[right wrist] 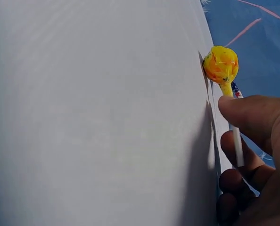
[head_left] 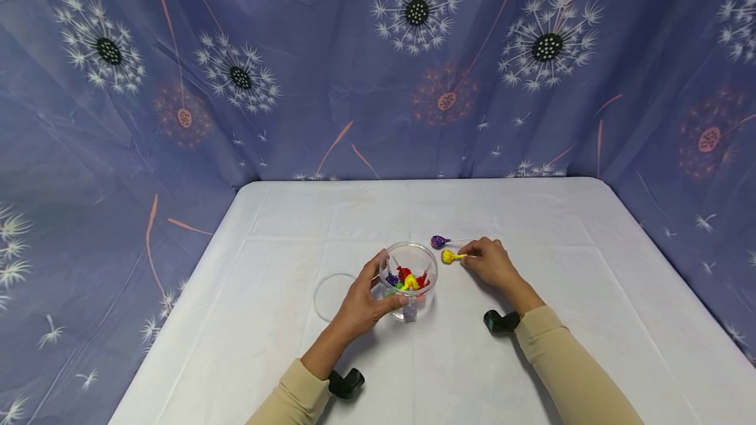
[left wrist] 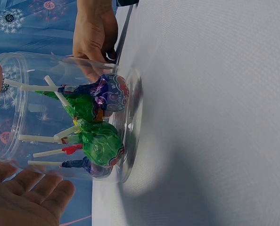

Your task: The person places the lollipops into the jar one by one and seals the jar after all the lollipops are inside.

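On the table [head_left: 590, 294], the left hand [head_left: 360, 303] grasped the jar [left wrist: 40, 115]; the right hand [head_left: 492, 263] pinched the yellow lollipop [right wrist: 221, 64] by its stick. The step was judged a pick-up; the next move appeared to call for a clean lift, jar held steady. Counted: one table; one jar; one ring [head_left: 336, 274], left of the left hand; outside the jar, two lollipops, the yellow and a purple lollipop [head_left: 438, 242] just beyond the right fingertips; inside, at least five, exact number obscured.

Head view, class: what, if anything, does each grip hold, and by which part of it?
The right grip pinches the yellow lollipop by its stick; the left grip holds the clear jar around its side.
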### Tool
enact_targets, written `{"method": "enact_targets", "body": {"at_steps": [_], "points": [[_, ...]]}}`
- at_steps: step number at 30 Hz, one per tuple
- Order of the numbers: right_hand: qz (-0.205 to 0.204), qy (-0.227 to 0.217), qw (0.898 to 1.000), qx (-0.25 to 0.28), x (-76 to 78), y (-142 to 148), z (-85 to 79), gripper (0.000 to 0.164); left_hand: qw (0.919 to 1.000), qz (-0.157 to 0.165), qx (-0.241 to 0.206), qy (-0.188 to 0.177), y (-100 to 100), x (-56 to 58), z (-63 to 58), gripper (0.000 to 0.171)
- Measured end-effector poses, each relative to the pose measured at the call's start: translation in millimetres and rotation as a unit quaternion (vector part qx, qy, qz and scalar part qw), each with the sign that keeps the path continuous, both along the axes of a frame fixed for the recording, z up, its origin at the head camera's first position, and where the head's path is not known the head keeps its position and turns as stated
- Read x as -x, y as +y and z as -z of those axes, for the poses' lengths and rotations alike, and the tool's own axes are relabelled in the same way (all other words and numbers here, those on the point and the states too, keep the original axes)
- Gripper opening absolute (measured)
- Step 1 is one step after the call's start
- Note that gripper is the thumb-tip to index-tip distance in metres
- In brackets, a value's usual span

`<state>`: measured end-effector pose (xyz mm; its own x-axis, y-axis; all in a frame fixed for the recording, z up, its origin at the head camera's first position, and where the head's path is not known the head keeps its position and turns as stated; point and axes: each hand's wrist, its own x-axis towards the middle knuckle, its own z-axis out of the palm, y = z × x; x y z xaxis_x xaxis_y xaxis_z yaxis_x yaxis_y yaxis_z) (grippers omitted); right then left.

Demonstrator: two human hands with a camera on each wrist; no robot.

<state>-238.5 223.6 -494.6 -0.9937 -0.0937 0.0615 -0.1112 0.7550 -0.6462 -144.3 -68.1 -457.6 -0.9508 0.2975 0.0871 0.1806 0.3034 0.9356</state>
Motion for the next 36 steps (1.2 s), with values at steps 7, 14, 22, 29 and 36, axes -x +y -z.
{"method": "enact_targets", "body": {"at_steps": [7, 14, 22, 29, 36], "points": [[-0.01, 0.037, 0.999, 0.013, -5.8, 1, -3.5, 0.013, 1.0, 0.002, -0.001, 0.001, -1, -0.1, -1.0, 0.092], [-0.023, 0.051, 0.998, 0.014, -9.9, 1, -13.6, 0.014, 1.0, 0.002, -0.004, 0.002, 0, -0.5, -2.1, 0.092], [-0.025, 0.087, 0.996, 0.023, -13.1, -5, -30.6, 0.01, 1.0, 0.0, -0.001, -0.001, 0, -1.3, -2.2, 0.092], [-0.034, 0.12, 0.991, 0.044, -19.1, -14, -53.3, 0.008, 1.0, 0.001, -0.005, 0.001, 0, -2.2, -5.7, 0.091], [-0.046, 0.136, 0.986, 0.083, -26.0, -25, -73.8, 0.007, 1.0, 0.004, -0.003, 0.006, 0, -0.4, -1.4, 0.092]]}}
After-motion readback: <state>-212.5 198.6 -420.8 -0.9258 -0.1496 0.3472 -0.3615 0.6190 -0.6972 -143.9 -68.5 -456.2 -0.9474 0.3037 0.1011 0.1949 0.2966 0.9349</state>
